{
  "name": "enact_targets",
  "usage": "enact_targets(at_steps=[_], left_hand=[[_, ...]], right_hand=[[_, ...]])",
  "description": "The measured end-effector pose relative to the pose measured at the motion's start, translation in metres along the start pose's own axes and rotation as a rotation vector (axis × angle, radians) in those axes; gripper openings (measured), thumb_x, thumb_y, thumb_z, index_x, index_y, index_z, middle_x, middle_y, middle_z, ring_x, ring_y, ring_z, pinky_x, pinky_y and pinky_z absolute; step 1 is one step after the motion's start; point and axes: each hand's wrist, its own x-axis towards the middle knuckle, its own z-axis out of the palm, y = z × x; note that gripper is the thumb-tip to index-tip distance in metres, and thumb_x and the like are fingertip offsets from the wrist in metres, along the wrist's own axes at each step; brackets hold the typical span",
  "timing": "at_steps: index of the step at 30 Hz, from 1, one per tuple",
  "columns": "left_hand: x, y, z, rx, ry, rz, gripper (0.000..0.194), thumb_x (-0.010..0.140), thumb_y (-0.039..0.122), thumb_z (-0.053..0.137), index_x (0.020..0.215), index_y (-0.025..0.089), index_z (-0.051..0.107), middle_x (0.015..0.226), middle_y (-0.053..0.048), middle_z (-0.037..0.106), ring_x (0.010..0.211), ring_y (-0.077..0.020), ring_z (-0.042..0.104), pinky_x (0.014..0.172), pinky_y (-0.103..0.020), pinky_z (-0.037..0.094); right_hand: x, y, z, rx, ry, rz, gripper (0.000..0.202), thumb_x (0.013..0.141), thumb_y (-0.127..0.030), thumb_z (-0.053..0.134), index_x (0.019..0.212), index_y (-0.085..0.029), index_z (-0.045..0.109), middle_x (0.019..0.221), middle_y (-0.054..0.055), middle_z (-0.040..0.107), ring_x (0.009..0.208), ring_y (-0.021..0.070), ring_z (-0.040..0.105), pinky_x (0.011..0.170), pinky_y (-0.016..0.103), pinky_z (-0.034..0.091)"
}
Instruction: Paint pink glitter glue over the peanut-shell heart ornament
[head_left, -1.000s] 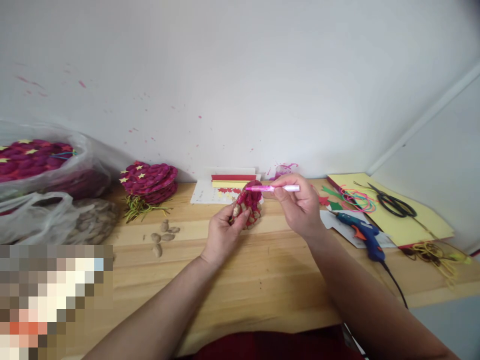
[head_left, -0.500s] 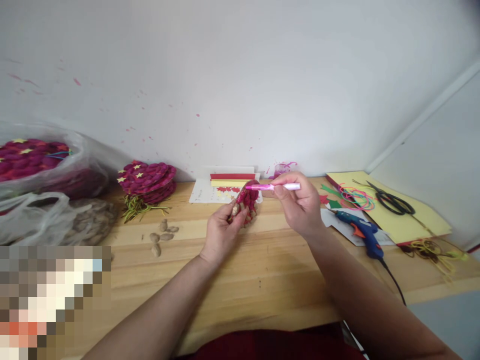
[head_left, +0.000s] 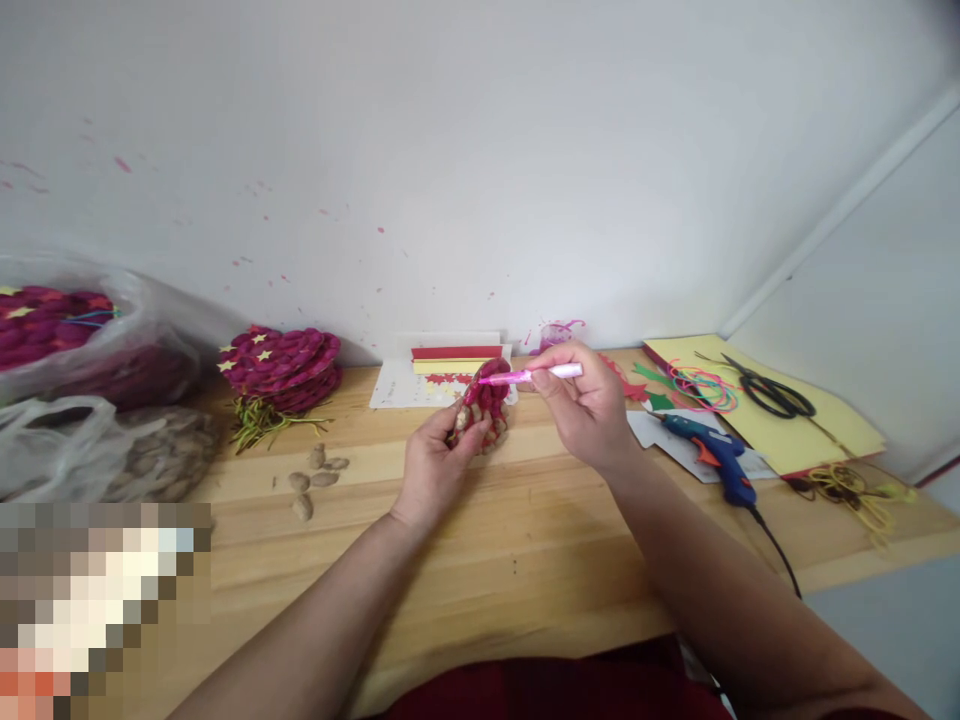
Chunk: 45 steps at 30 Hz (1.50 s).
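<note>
My left hand [head_left: 442, 455] is closed round a disc of peanuts [head_left: 491, 405], part painted magenta and part bare shell, tilted above the table. A slim white brush with a magenta tip [head_left: 559, 371] is pinched in my right hand [head_left: 585, 400]. It points left, and its tip touches the disc's upper left side or lies just over it. Behind the disc, red and yellow paper stars [head_left: 442, 384] lie on a white sheet [head_left: 390, 385]. A magenta-stained clear cup [head_left: 559, 337] stands by the wall, beyond my right hand.
Magenta peanut discs [head_left: 281, 365] are stacked at the left, near bagged ones [head_left: 56, 320] and bagged peanuts [head_left: 172, 450]. Loose peanuts [head_left: 324, 480] lie on the table [head_left: 450, 600]. At the right are a blue glue gun [head_left: 712, 450], black scissors [head_left: 776, 395], coloured cords [head_left: 701, 388] and yellow paper [head_left: 832, 430].
The brush tip has moved left and slightly down along the disc with my right hand. The whole view has shifted a little, so things on the table appear further left.
</note>
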Motion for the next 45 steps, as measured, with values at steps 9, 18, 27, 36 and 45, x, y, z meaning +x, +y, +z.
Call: enact_targets(at_steps=[9, 18, 27, 36, 45], left_hand=[[0.001, 0.003, -0.002, 0.126, 0.000, -0.009, 0.022, 0.081, 0.034, 0.077, 0.095, 0.018, 0.082, 0.085, -0.004, 0.077, 0.078, -0.0200, 0.064, 0.076, -0.030, 0.048], [0.001, -0.006, -0.005, 0.222, 0.033, 0.028, 0.015, 0.080, 0.032, 0.079, 0.087, 0.020, 0.082, 0.071, -0.001, 0.069, 0.067, -0.0177, 0.055, 0.065, -0.027, 0.041], [-0.001, 0.002, -0.003, 0.180, 0.015, 0.017, 0.019, 0.083, 0.037, 0.077, 0.088, 0.018, 0.080, 0.076, -0.004, 0.074, 0.070, -0.0192, 0.061, 0.069, -0.029, 0.046], [-0.001, 0.012, -0.001, -0.107, -0.084, -0.047, 0.029, 0.081, 0.044, 0.081, 0.085, 0.016, 0.074, 0.074, -0.002, 0.072, 0.066, -0.0152, 0.059, 0.068, -0.027, 0.049], [-0.002, 0.016, 0.003, -0.353, -0.118, -0.140, 0.038, 0.077, 0.044, 0.089, 0.067, 0.020, 0.061, 0.052, 0.007, 0.046, 0.059, -0.0121, 0.051, 0.068, -0.025, 0.048]], right_hand=[[0.001, 0.002, 0.000, -0.024, 0.019, 0.047, 0.014, 0.100, -0.038, 0.065, 0.098, -0.025, 0.067, 0.090, 0.003, 0.070, 0.082, 0.0188, 0.064, 0.080, 0.039, 0.051], [0.001, -0.002, 0.000, -0.040, -0.013, 0.011, 0.013, 0.100, -0.038, 0.065, 0.098, -0.025, 0.067, 0.093, 0.004, 0.071, 0.088, 0.0202, 0.066, 0.082, 0.039, 0.052], [0.002, 0.002, 0.006, 0.166, 0.036, 0.160, 0.023, 0.097, -0.048, 0.069, 0.096, -0.024, 0.067, 0.081, 0.000, 0.068, 0.072, 0.0163, 0.062, 0.068, 0.034, 0.051], [0.006, -0.006, 0.006, 0.209, 0.115, 0.133, 0.031, 0.093, -0.055, 0.071, 0.092, -0.024, 0.066, 0.077, 0.000, 0.065, 0.067, 0.0151, 0.056, 0.063, 0.032, 0.048], [-0.004, -0.004, 0.006, 0.119, 0.048, 0.091, 0.014, 0.101, -0.039, 0.065, 0.101, -0.025, 0.067, 0.081, 0.000, 0.067, 0.069, 0.0145, 0.058, 0.063, 0.030, 0.045]])
